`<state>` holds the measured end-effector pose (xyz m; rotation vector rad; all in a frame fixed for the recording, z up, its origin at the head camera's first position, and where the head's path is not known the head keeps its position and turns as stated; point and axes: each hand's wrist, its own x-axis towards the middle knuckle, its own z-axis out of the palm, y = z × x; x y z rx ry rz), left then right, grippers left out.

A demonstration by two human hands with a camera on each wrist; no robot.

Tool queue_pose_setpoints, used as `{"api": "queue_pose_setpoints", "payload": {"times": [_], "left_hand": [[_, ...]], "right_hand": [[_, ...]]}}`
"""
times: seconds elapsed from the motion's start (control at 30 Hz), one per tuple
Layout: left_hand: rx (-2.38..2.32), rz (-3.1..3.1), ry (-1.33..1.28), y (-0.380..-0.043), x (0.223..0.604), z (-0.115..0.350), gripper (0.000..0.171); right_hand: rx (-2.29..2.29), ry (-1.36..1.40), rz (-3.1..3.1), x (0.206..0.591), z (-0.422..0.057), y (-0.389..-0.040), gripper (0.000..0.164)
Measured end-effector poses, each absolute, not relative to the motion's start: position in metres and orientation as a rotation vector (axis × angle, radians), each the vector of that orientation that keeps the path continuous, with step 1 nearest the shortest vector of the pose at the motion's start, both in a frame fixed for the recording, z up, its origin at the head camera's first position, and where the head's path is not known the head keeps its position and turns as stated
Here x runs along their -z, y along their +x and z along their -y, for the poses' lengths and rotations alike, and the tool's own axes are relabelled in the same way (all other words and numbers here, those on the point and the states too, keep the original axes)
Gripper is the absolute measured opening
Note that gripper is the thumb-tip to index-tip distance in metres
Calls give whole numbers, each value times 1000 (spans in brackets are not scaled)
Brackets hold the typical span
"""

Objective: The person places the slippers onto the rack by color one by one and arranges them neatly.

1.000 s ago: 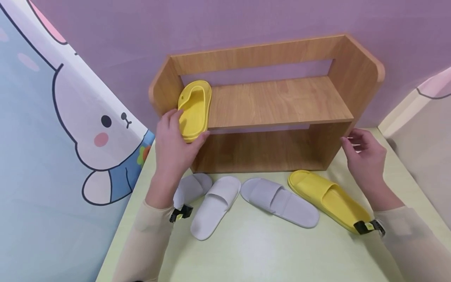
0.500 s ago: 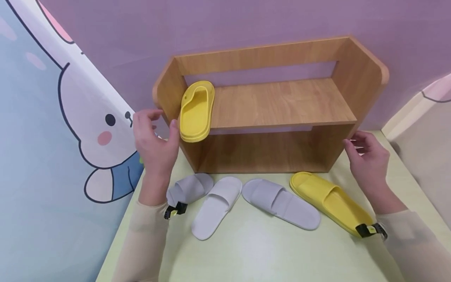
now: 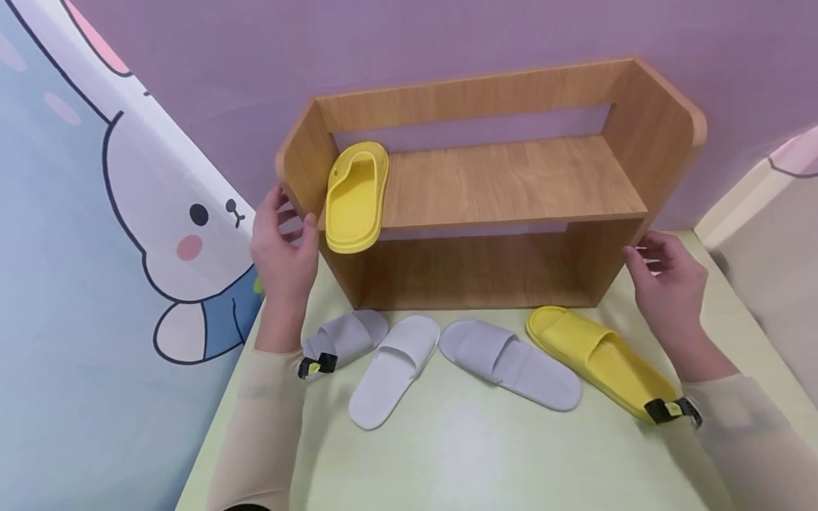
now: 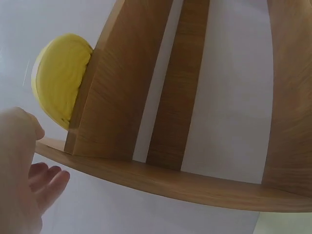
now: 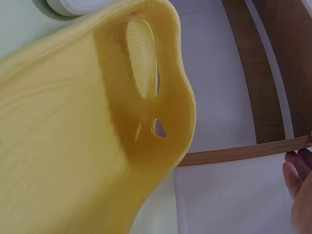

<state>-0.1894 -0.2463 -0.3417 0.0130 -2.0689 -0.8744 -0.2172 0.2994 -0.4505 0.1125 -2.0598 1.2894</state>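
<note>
A small wooden shoe rack (image 3: 511,181) with two shelves stands on the table. One yellow slipper (image 3: 354,202) lies on its upper shelf against the left side panel, its heel end over the front edge. My left hand (image 3: 281,248) is beside that panel, thumb near the front edge and fingers along the outside; in the left wrist view a gap shows below the panel. My right hand (image 3: 667,280) pinches the front edge of the right side panel, thumb at the edge and fingertips outside. Another yellow slipper (image 3: 601,358) lies on the table just left of my right wrist.
Before the rack lie a grey slipper (image 3: 348,337) partly hidden by my left wrist, a white slipper (image 3: 393,372) and another grey slipper (image 3: 511,362). A purple wall (image 3: 447,42) rises behind; a rabbit-print cloth (image 3: 160,234) hangs at left.
My left hand has let go of the yellow slipper on the upper shelf and moved left to the outside of the rack's left panel. My right hand stays at the right panel.
</note>
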Motion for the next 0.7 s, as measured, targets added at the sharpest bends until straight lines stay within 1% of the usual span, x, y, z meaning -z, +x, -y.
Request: {"api": "queue_pose_setpoints", "payload": {"times": [0.2, 0.3, 0.7], "left_hand": [[872, 2067, -25, -195, 345, 250, 45], [874, 2069, -36, -197, 346, 249, 42], [857, 2091, -38, -200, 348, 247, 42]], "right_hand": [[-1291, 114, 2050, 453, -301, -220, 23], [-1292, 103, 2052, 453, -303, -219, 23], [-1294, 73, 2076, 449, -304, -211, 25]]}}
